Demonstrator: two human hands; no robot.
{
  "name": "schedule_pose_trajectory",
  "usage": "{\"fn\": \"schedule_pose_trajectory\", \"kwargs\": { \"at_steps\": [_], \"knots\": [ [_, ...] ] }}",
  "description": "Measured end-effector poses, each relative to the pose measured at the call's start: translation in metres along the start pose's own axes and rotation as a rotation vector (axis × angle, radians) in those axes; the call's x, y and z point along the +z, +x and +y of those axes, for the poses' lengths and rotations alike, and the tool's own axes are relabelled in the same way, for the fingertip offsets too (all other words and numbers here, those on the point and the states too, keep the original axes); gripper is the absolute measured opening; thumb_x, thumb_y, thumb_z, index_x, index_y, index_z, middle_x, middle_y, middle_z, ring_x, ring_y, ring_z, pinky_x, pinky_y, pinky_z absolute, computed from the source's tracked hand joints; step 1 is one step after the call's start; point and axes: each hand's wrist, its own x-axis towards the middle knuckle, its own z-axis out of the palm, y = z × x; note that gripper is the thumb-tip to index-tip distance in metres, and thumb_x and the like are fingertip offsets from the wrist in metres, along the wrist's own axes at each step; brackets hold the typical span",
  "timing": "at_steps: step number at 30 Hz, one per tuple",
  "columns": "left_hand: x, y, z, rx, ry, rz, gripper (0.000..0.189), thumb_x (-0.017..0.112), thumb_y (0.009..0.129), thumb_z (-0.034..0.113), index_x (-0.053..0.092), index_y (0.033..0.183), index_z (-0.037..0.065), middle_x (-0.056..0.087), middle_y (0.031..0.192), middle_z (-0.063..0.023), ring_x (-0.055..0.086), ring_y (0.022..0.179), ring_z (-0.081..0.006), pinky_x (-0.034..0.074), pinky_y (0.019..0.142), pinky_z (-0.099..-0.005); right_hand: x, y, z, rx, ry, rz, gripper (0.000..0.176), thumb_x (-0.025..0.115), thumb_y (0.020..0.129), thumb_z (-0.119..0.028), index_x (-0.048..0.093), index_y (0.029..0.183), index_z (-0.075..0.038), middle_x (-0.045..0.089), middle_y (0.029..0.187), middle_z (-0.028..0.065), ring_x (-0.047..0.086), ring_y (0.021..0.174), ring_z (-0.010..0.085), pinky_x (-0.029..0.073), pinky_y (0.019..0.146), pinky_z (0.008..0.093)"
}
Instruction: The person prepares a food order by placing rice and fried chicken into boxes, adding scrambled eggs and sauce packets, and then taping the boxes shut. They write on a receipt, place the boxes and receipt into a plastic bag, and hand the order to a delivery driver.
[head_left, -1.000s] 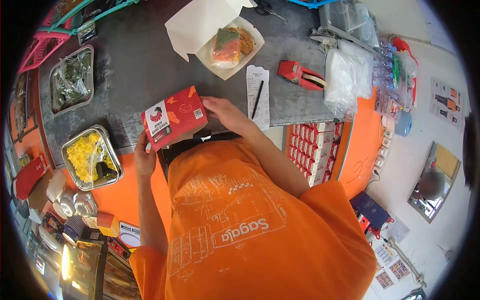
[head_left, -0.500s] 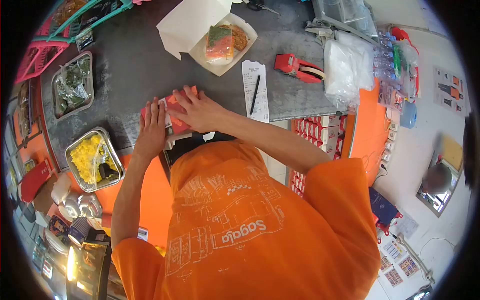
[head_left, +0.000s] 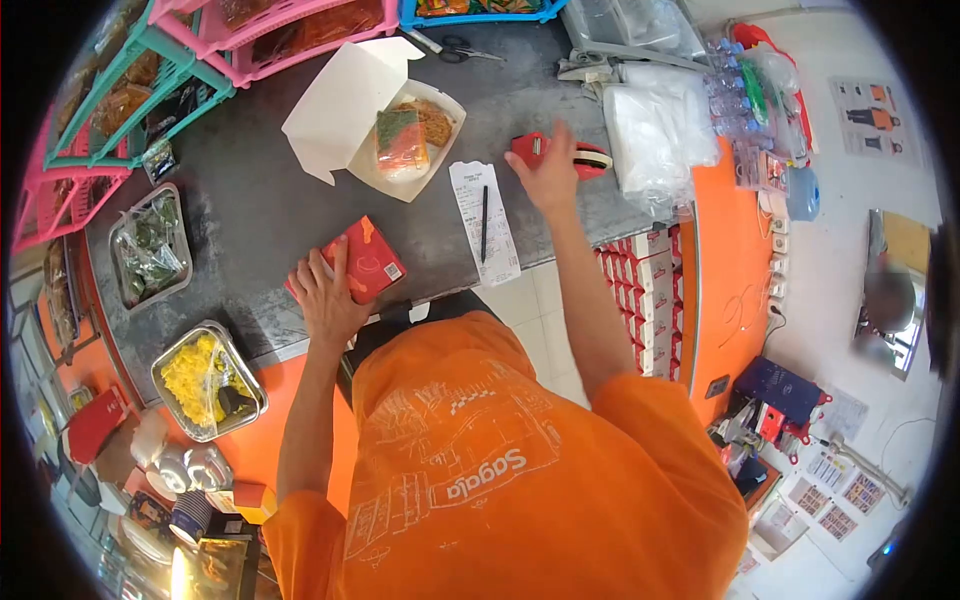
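Left hand point(head_left: 325, 295) open, flat on red box point(head_left: 365, 262) — right hand point(head_left: 550, 165) apparently grasping tape dispenser point(head_left: 580, 157); taping step, keep box pinned.

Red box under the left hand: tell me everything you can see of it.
The red box looks like printed cardboard, red with orange drawings and a small white code square near one corner. It appears closed and lies flat on the grey counter, close to the front edge, turned at an angle. The left hand rests flat on its near-left part, hiding that end. Nothing else touches it.
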Motion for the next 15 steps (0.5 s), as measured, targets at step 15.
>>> {"fn": "schedule_pose_trajectory", "kwargs": {
  "at_steps": [15],
  "knots": [
    [0.008, 0.010, 0.009, -0.100, -0.048, 0.041, 0.107, 0.080, 0.059, 0.050, 0.030, 0.147, 0.014, 0.039, 0.132, -0.0226, 0.040, 0.122, -0.0398, 0.030, 0.099, -0.0535, -0.022, -0.038, 0.018, 0.687, 0.472, -0.036, 0.031, 0.063, 0.091, -0.017, 0.057, 0.120, -0.009, 0.057, 0.124, 0.0184, 0.067, 0.091, 0.0249, 0.057, 0.074, 0.0374]
  ]
}}
